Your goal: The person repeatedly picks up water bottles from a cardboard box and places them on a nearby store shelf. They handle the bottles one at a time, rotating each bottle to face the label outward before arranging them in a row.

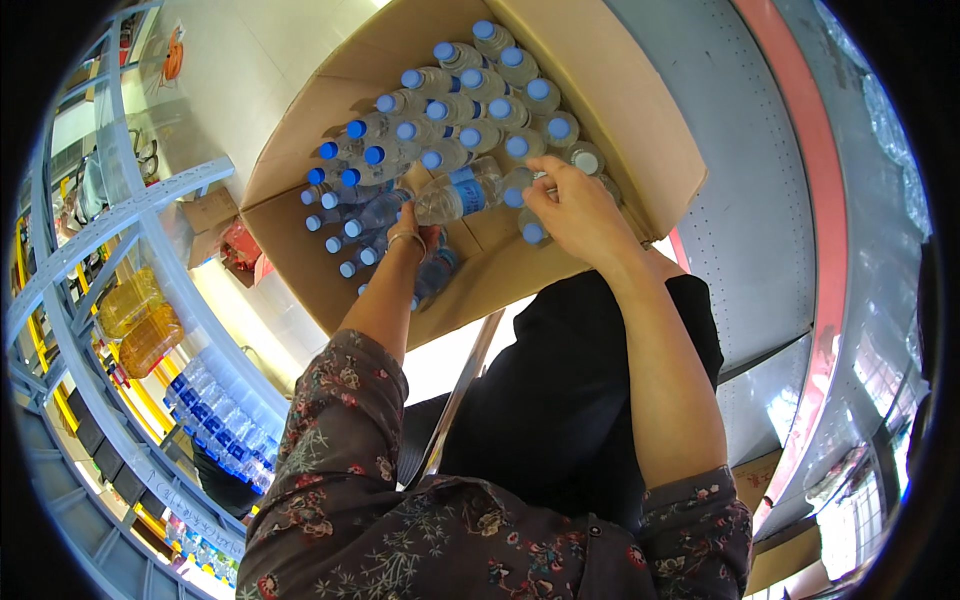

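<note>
A large cardboard box [525, 274] stands open before me, with many clear plastic bottles with blue caps inside. My left hand [416, 229] is at the near left part of the box, shut on the end of a tilted clear bottle [457, 196] that has a blue label. My right hand [574, 210] is over the right side of the box, thumb and forefinger apart. Close by its fingertips is a blue-capped bottle [513, 196]; whether they touch cannot be made out. A bottle with a white cap [585, 160] stands just beyond this hand. More bottles [360, 225] lean at the left.
A pale blue metal rack [157, 247] rises at the left, with yellow-amber jugs [142, 322] and packed water bottles [221, 420] on it. A grey perforated metal panel [750, 187] with a red edge strip [825, 225] borders the right. A smaller carton [210, 217] sits beyond the rack.
</note>
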`<state>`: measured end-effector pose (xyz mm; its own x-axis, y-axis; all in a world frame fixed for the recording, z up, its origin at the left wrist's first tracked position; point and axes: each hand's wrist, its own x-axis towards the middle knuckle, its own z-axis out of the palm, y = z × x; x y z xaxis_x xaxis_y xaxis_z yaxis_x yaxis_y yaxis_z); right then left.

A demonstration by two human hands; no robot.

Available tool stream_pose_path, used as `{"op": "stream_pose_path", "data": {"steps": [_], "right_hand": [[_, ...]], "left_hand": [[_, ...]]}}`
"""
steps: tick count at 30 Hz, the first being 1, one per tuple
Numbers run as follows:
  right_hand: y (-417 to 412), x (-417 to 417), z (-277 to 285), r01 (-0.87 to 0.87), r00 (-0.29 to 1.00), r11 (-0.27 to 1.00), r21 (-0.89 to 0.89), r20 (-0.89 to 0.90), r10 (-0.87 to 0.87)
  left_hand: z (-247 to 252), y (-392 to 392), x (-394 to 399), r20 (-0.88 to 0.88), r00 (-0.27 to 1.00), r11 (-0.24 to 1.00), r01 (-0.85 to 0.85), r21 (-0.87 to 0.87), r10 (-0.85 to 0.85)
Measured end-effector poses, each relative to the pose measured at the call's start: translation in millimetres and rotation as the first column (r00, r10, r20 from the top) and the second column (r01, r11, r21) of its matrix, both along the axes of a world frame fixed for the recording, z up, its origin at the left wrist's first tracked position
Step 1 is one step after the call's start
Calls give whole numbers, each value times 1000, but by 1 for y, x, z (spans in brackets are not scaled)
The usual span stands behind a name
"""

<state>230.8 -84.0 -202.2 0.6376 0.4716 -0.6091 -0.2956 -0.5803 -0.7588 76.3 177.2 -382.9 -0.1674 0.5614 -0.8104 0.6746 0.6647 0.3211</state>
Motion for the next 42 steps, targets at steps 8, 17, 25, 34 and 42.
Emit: {"op": "stream_pose_path", "data": {"steps": [8,17,25,34,42], "right_hand": [[-1,5,-1,-9,1000,1000,-14,7,9],[-2,7,1,-7,1000,1000,-14,-15,7],[-4,3,-2,-12,1000,1000,4,-25,12],[-6,3,-2,-5,1000,1000,5,11,5],[-1,6,-1,-31,999,1000,-6,30,31]], "left_hand": [[16,18,7,-206,978,956,-18,-294,-44],[40,3,-17,-170,985,968,-64,-241,22],[54,3,-37,-187,841,855,519,15,-507],[9,-69,-44,-363,382,386,920,65,-850],[9,-115,2,-329,175,158,984,79,-928]]}}
